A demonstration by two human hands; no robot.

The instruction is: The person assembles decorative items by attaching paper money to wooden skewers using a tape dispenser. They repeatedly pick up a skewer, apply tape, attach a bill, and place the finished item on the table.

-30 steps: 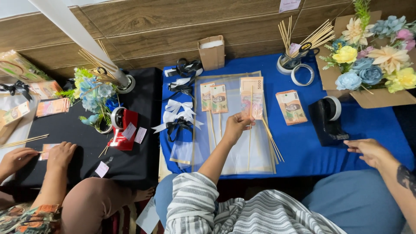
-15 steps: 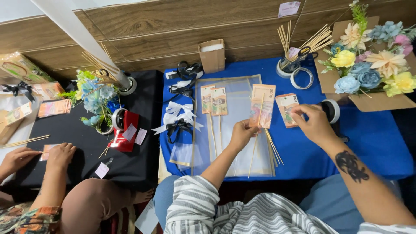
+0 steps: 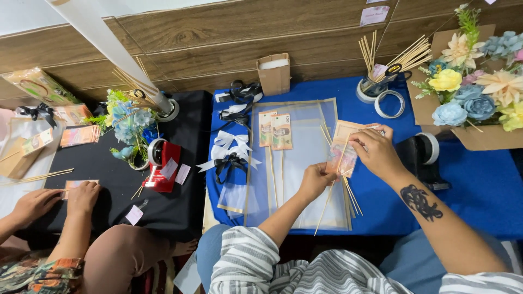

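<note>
At the far left another person's two hands rest flat on the black desk beside a small banknote, with a red tape dispenser and a little bunch of blue flowers just beyond. On the blue desk lie black and white ribbon bows, then a clear plastic sheet with two banknotes on sticks. The person's left hand pinches the lower end of a banknote over the sheet's right edge, seemingly against a thin wooden stick. The right hand pinches the note's upper edge. Further right sit a tape ring and a box of paper flowers.
</note>
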